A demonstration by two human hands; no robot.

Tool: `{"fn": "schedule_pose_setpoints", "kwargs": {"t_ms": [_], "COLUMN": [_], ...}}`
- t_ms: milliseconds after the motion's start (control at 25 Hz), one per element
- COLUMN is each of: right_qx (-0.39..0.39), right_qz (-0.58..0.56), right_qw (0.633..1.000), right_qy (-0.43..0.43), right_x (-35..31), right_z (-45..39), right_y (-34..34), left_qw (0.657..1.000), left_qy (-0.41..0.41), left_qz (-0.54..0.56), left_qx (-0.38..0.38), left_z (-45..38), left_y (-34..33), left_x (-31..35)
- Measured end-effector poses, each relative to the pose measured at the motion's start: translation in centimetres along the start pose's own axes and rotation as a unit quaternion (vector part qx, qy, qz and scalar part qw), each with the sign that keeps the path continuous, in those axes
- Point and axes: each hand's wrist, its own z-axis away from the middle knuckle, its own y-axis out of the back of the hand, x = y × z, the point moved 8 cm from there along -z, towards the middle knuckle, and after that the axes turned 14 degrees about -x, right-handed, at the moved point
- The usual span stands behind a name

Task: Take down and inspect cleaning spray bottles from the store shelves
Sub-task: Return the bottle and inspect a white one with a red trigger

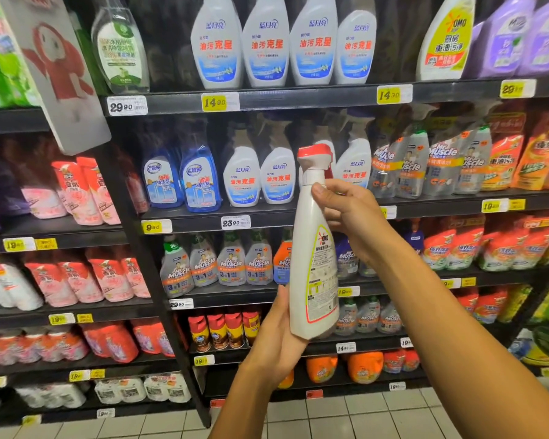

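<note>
Head view. You hold one white spray bottle (314, 248) out in front of the store shelves (267, 99), upright with a slight lean, its red and white trigger head (314, 156) at the top. The label side with fine print and a yellow-edged panel faces you.

Right hand (349, 213): your grip is clamped on the bottle's upper neck, just below the trigger head. The thumb lies across the near face of the neck; the fingers curl round behind it, so their tips are hidden.

Left hand (276, 340): your grip is closed on the bottle's base. The palm cups the underside and the thumb runs up the left edge of the body. The fingers go behind the bottle and cannot be seen.

The bottle touches no shelf; it hangs in mid-air between both hands, level with the second to fourth shelves.

Behind it: a top-shelf row of white bottles with blue labels (267, 42), and another OMO bottle with a yellow label (447, 42) at upper right. Blue glass-cleaner bottles (184, 182) stand on the second shelf, grey Mr Muscle bottles (216, 264) on the third. Yellow price tags (217, 102) run along the shelf edges. White floor tiles (346, 416) lie below.
</note>
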Motion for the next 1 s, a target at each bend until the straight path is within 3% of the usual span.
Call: {"fn": "schedule_pose_setpoints", "kwargs": {"t_ms": [200,480,1000], "right_qx": [0.009,-0.100,-0.077], "right_qz": [0.027,0.009,-0.027], "right_qw": [0.999,0.995,0.996], "right_qy": [0.014,-0.016,0.019], "right_x": [-1.0,-0.6,-1.0], "right_z": [-0.5,-0.5,0.1], "right_y": [-0.3,-1.0,-1.1], "left_qw": [0.995,0.999,0.999], "left_qy": [-0.014,-0.002,0.008], "left_qz": [-0.095,0.030,0.001], "left_qx": [0.003,-0.041,-0.042], "left_z": [-0.5,-0.8,-0.2], "left_y": [0.2,-0.1,-0.5], "left_x": [1.0,0.9,2.8]}}
